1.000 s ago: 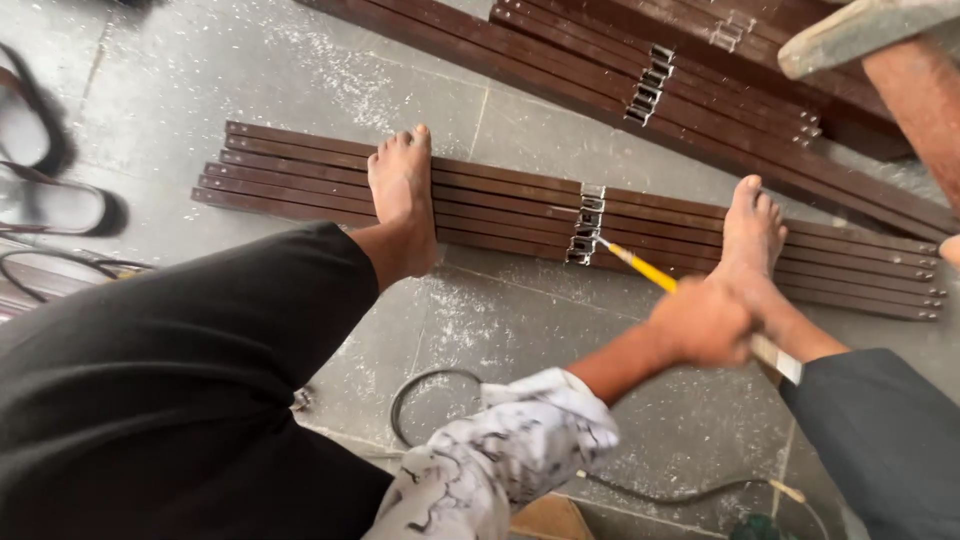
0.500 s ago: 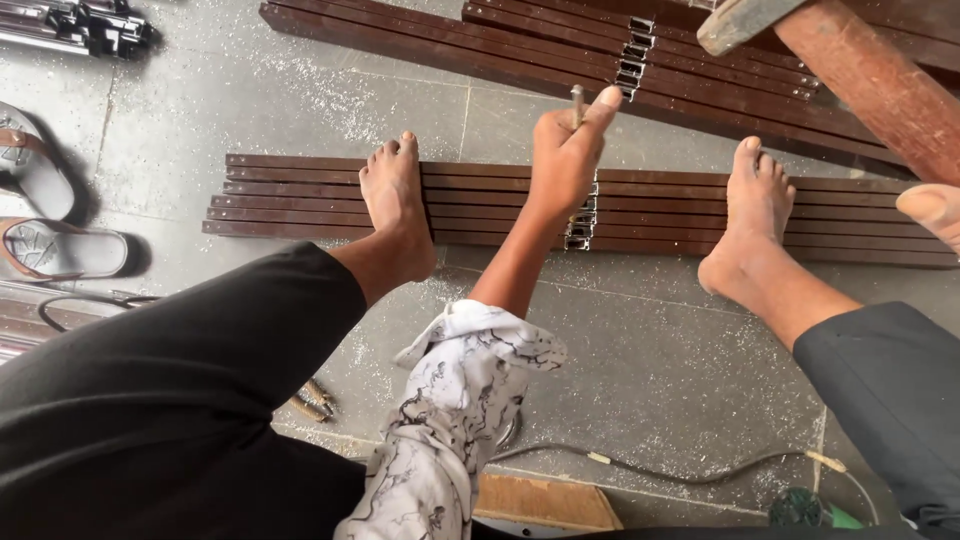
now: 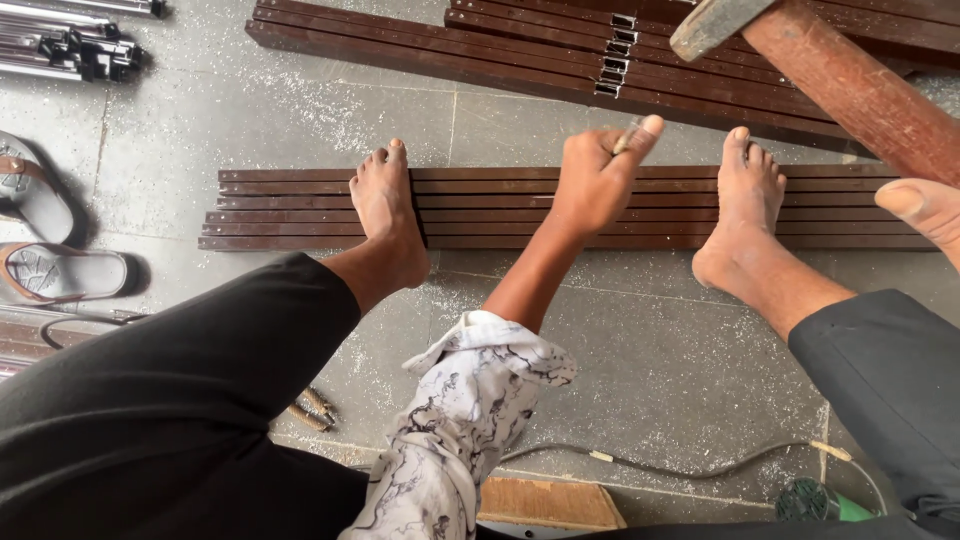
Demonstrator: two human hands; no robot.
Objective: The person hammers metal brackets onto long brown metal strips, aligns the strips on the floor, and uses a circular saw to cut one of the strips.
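two bare feet pin a bundle of dark brown slats (image 3: 500, 208) flat on the grey tiled floor (image 3: 640, 350), left foot (image 3: 388, 215) near one end and right foot (image 3: 745, 215) further along. the left hand (image 3: 595, 185), patterned sleeve behind it, sits on the bundle between the feet. it is closed narrow, pinching a short thin pin-like piece (image 3: 628, 135) between thumb and forefinger, tip held at the bundle's far edge. whether it is a nail or a pencil stub is too small to tell.

change: a second ago this hand was low by the right foot with a yellow-handled tool. half a second ago it had reached past the bundle's metal bracket. now it is drawn back onto the slats and covers that bracket. the yellow tool is out of view.

a wooden-handled hammer (image 3: 830, 85) now shows larger at top right, head above the far stack of slats (image 3: 420, 45). only a bit of the right hand (image 3: 925, 208) shows at the frame edge below the handle, so can't tell its grip.

also around: sandals (image 3: 60, 272) and metal tubes (image 3: 70, 50) at left, a grey cable (image 3: 680, 468) in front, sawdust everywhere.
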